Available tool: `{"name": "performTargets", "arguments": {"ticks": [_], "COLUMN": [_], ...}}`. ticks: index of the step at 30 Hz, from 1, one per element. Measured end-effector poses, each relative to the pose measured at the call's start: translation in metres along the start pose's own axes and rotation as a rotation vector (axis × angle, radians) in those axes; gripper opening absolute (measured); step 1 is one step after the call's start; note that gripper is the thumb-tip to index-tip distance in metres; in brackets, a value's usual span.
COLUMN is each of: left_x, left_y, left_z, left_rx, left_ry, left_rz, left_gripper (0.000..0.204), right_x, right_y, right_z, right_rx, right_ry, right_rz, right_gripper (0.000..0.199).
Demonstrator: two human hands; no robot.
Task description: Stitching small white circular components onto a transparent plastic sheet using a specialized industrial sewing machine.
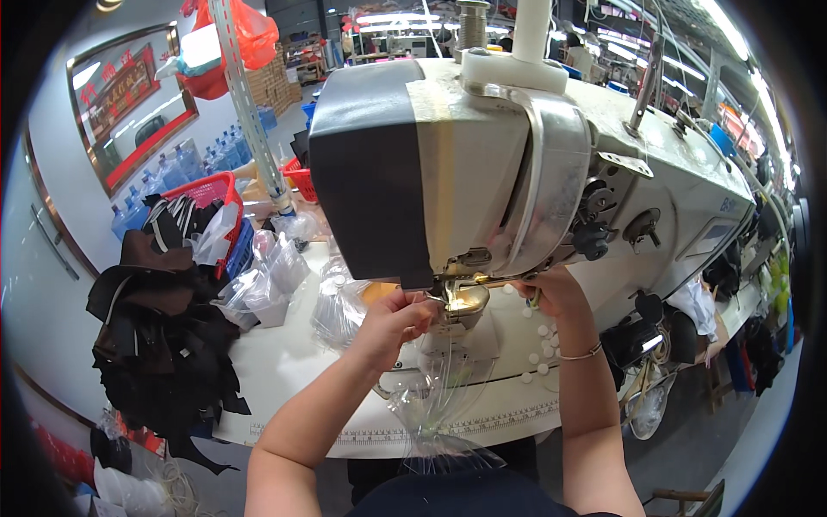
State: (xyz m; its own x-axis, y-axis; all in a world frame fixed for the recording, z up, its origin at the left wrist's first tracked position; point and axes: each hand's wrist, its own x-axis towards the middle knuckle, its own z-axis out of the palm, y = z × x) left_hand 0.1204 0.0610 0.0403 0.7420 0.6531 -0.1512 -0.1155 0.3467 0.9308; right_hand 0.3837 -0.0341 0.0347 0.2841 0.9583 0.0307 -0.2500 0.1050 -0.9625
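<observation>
A large grey and white sewing machine (500, 172) stands before me, its needle area lit above a shiny metal bed (466, 300). Pinched together just left of that bed, the fingers of my left hand (394, 326) are closed on something too small to make out. My right hand (556, 291) is at the bed's right side with fingers curled; a small yellow-green thing (535, 299) shows at its fingertips, its kind unclear. Several white round discs (544, 349) lie scattered below my right hand. A clear plastic bag (438, 405) hangs beneath the bed over the table's front edge.
The white table (345, 422) has a ruler strip along its curved front. Crumpled clear bags (271, 276) lie on its left. Dark fabric scraps (164, 319) overhang the left edge, near a red basket (226, 211). A metal post (250, 103) rises behind.
</observation>
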Motion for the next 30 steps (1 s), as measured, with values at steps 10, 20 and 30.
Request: {"name": "performTargets", "arguments": {"ticks": [10,20,30], "left_x": [0.004,0.004,-0.008], "left_y": [0.028,-0.020,-0.022], "left_z": [0.002,0.006,0.029], "left_rx": [0.255,-0.204,-0.167], "left_ry": [0.020,0.066,0.152], "left_rz": [0.153,0.239,0.383], "left_gripper": [0.020,0.011,0.005], "right_x": [-0.002,-0.085,-0.077], "right_y": [0.021,0.048,0.019], "right_z": [0.031,0.081,0.056], "right_rx": [-0.370,-0.489,-0.155], "right_ry": [0.690,0.004,-0.045], "right_rz": [-0.438,-0.232,-0.088], "right_gripper": [0.014,0.008,0.011]}}
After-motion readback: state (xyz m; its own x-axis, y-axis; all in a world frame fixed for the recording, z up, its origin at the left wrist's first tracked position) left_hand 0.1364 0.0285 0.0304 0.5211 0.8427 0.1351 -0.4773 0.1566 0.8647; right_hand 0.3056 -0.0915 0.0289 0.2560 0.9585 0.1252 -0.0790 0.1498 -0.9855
